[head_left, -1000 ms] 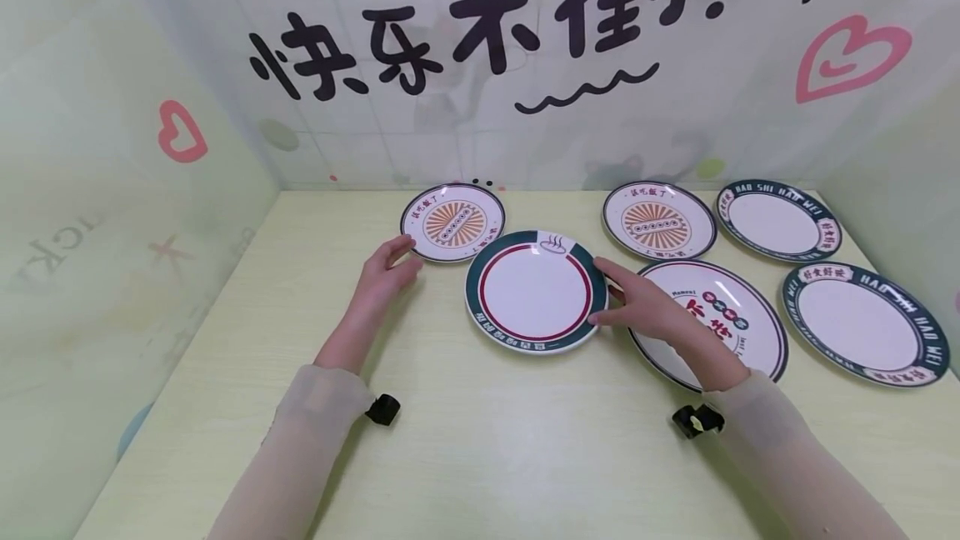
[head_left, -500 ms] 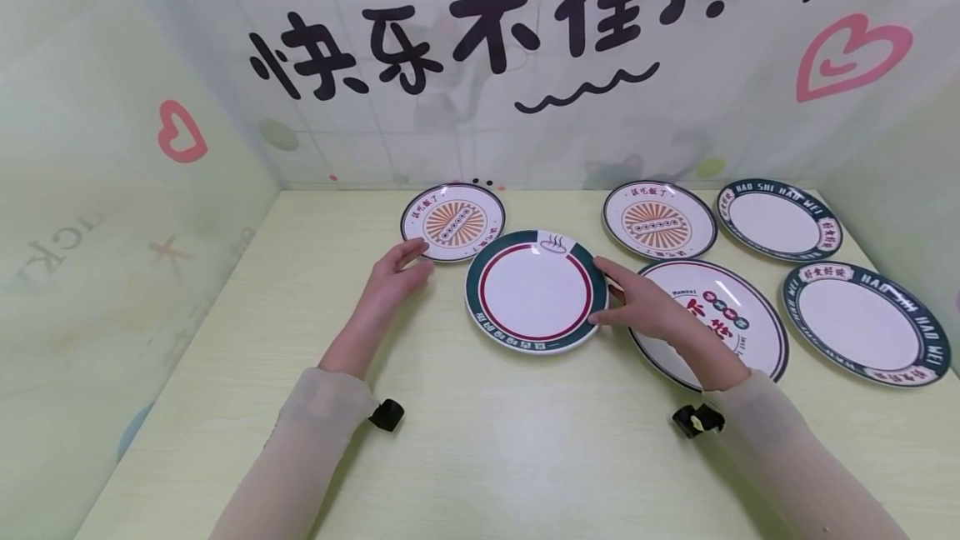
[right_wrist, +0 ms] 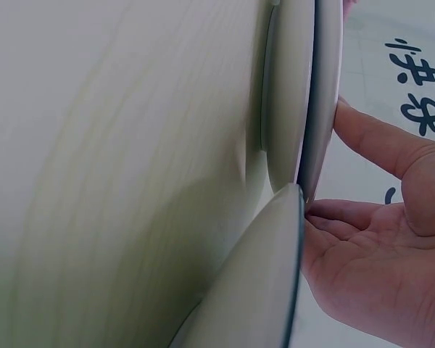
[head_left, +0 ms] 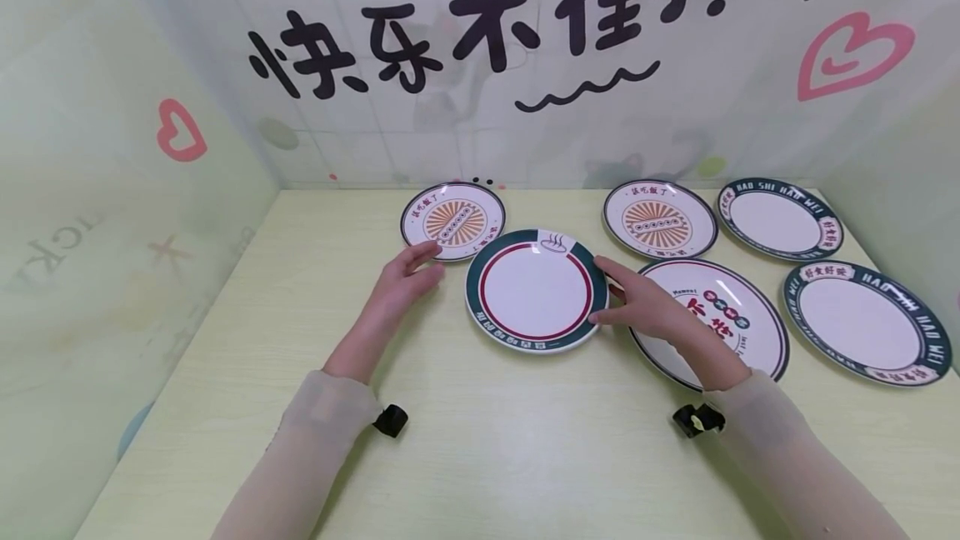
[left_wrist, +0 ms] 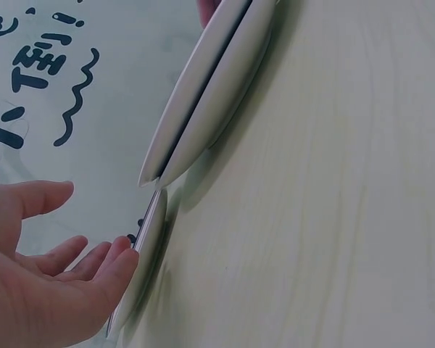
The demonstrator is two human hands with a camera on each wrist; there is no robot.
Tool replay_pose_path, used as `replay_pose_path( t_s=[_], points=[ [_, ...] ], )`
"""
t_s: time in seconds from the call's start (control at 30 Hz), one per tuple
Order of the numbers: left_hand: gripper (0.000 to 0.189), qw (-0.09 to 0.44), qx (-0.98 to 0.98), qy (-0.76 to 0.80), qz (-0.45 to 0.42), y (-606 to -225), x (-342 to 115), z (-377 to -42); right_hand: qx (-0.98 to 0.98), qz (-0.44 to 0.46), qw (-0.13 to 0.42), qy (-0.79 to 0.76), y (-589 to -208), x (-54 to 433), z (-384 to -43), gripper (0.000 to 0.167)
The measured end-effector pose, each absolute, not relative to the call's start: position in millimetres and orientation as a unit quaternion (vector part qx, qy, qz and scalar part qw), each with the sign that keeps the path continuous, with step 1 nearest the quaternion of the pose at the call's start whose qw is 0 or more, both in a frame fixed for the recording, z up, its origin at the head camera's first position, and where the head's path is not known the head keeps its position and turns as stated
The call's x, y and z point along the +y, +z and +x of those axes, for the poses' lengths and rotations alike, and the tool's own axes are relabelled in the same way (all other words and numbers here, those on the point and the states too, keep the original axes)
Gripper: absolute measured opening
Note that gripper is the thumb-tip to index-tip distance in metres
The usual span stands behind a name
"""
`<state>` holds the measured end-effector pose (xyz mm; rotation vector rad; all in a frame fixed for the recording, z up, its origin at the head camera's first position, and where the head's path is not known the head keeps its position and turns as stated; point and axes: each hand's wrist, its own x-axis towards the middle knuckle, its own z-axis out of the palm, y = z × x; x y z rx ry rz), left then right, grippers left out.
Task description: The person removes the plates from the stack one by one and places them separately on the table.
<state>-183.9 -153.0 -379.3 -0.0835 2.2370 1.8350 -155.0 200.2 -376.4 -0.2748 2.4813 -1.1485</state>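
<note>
A round plate with a green rim and red inner ring (head_left: 535, 294) sits mid-table. In both wrist views it lies on top of a second plate (left_wrist: 235, 80), which the head view hides. My right hand (head_left: 645, 302) holds the green-rimmed plate's right edge, with thumb and fingertips at the rim. My left hand (head_left: 401, 282) is held with fingers spread and relaxed, left of the stack. Its fingertips are by the front edge of a small plate with an orange sunburst (head_left: 453, 222); whether they touch is unclear. Nothing is held in it.
Under my right forearm lies a larger plate with red characters (head_left: 750, 348). Another sunburst plate (head_left: 660, 223) stands behind it. Two oval plates, the far one (head_left: 780, 219) and the near one (head_left: 862, 323), lie by the right wall. Printed walls (head_left: 352, 140) enclose the pale wooden table (head_left: 480, 448).
My left hand has moved a little to the right along the small sunburst plate's front edge, closer to the green-rimmed plate. The right hand and the plates have stayed put.
</note>
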Motion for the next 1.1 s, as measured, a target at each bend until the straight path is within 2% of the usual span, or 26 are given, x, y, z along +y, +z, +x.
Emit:
replay_pose_path(
  t_s=[1.1],
  points=[
    [0.057, 0.158, 0.757, 0.634, -0.014, -388, -137, -177, 0.888, -0.105, 0.194, -0.403, -376, 199, -155, 0.091]
  ],
)
